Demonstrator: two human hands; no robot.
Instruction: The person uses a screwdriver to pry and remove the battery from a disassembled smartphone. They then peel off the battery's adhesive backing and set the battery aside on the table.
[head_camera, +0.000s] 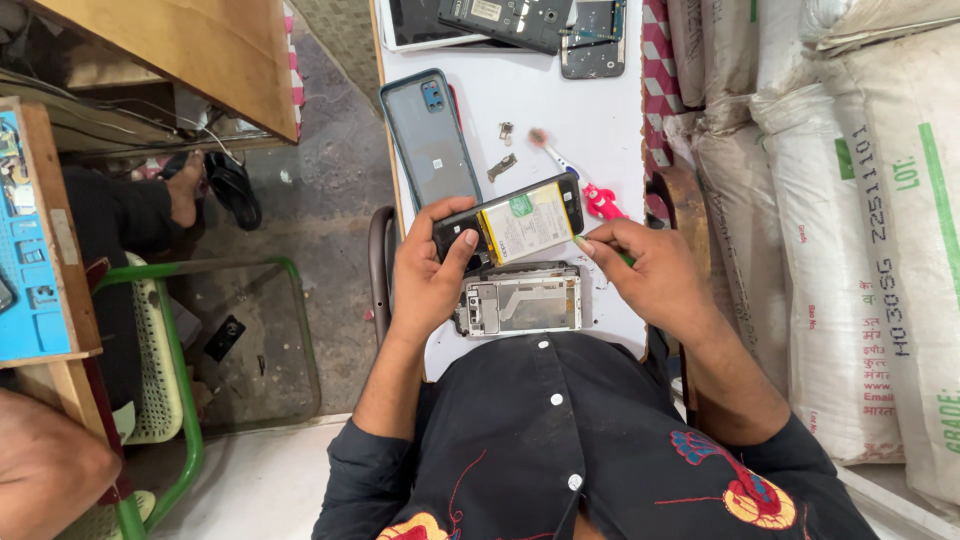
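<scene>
My left hand grips the left end of an opened black phone whose pale yellow battery faces up. My right hand pinches a thin green tool at the phone's lower right corner. Both hands hover over a white table. Just below the phone lies a silver inner frame plate. A grey-blue phone back cover lies to the upper left.
A pink-handled brush and small metal parts lie on the table. More dismantled phones sit at the far end. Stacked white sacks stand on the right. Another person's foot and a green-framed chair are on the left.
</scene>
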